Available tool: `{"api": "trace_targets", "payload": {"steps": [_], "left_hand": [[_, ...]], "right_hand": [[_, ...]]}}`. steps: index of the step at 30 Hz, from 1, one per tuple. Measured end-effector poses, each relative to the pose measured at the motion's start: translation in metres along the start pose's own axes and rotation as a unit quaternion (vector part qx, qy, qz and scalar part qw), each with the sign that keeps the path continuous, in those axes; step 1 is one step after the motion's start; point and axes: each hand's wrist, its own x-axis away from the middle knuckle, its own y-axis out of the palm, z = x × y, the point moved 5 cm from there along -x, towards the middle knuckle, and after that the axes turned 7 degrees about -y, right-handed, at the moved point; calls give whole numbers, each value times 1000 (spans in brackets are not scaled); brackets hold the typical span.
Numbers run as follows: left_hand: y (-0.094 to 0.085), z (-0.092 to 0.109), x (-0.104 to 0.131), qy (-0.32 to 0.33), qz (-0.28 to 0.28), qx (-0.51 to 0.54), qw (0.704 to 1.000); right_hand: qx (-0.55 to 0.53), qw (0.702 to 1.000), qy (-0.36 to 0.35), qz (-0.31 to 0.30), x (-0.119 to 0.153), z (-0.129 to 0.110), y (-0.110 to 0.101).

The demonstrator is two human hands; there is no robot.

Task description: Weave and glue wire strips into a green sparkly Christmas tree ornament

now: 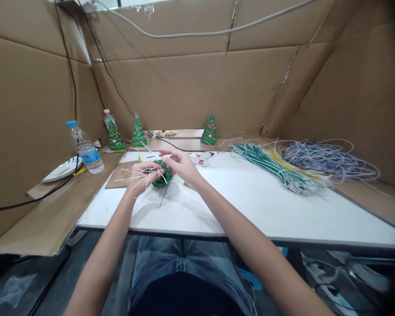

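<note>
Above the white tabletop [237, 206], my left hand [141, 175] is closed on a dark green woven piece [167, 176] with white strands [146, 174] fanning out from it. A thin dark strand [163, 196] hangs below the green piece. My right hand [181, 164] touches the top of the piece from the right, its thumb and fingers bent together at a white strand. Exactly what lies between those fingertips is too small to make out. Part of the green piece is hidden behind both hands.
Green tinsel trees [209, 130] stand along the back. On the right lie a bundle of green strands [266, 164] and a tangle of white strands [329, 160]. A glue gun [200, 159] lies behind my right hand. Water bottle [89, 153] and plate [62, 170] are left; cardboard walls [184, 87] surround.
</note>
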Motion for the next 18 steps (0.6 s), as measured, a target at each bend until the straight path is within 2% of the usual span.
{"api": "trace_targets", "payload": {"steps": [4, 8, 11, 14, 18], "left_hand": [[1, -1, 0, -1, -12, 11, 1000], [-1, -3, 0, -27, 20, 28, 999], [-5, -7, -1, -56, 68, 34, 996], [-9, -12, -3, -94, 102, 48, 989], [-11, -17, -4, -113, 109, 75, 985]], "right_hand": [[-29, 998, 4, -48, -7, -2, 12], [-40, 999, 11, 14, -5, 0, 5], [-25, 998, 29, 43, 2, 2, -4], [-10, 998, 41, 50, 8, 4, -8], [7, 999, 35, 39, 11, 6, -3]]}}
